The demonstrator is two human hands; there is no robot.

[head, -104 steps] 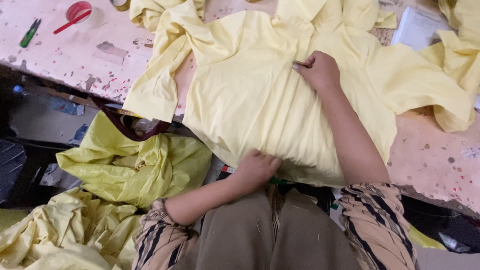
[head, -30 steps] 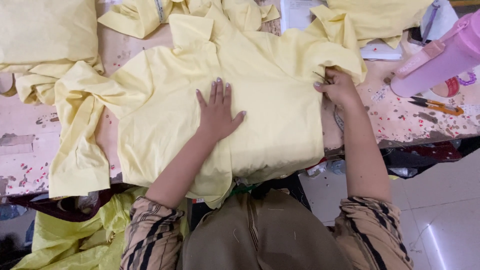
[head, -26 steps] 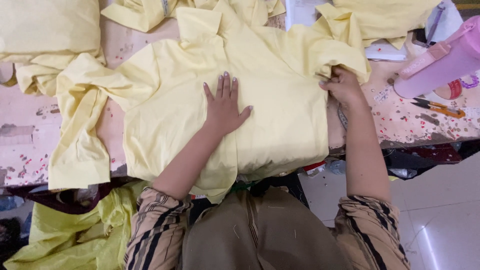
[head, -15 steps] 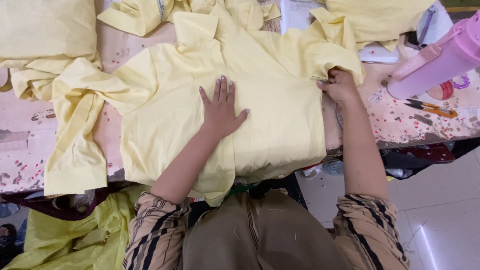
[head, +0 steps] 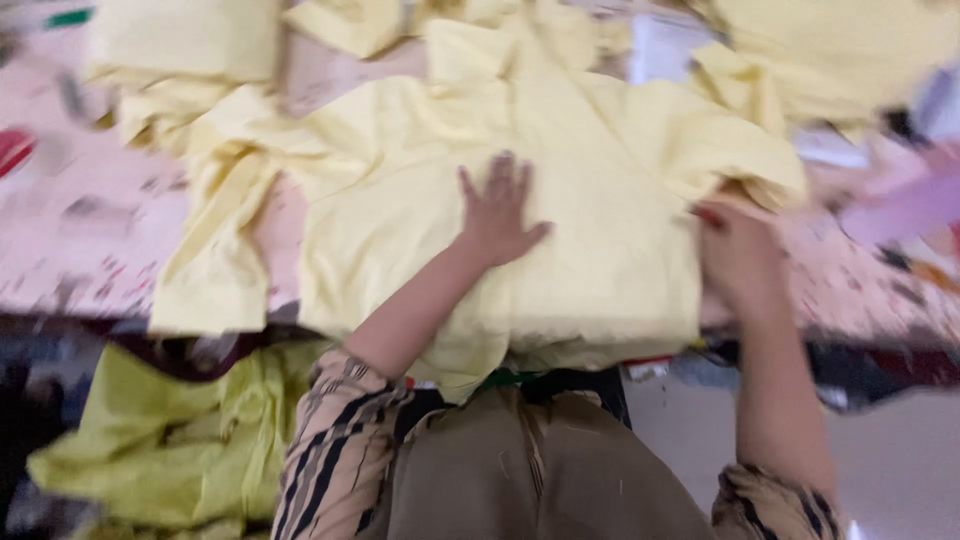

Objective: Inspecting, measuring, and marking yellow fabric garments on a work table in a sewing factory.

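Observation:
A pale yellow short-sleeved shirt [head: 400, 190] lies spread flat on the worn pink table [head: 60, 240], its hem hanging over the near edge. My left hand [head: 497, 212] rests flat on the middle of the shirt with the fingers spread. My right hand [head: 738, 255] is at the shirt's right side, closed on the folded-in right sleeve edge [head: 750, 175]. The picture is blurred by motion, so the exact grip is hard to make out.
More pale yellow garments lie at the table's back: a folded stack [head: 185, 40] at far left and loose pieces [head: 840, 40] at far right. A pink bottle [head: 905, 205] stands at the right edge. Brighter yellow-green cloth [head: 160, 440] is heaped below the table, left.
The view has swung to the left and blurred. My left hand stays flat on the shirt. My right hand has drawn the right sleeve slightly inward and toward me.

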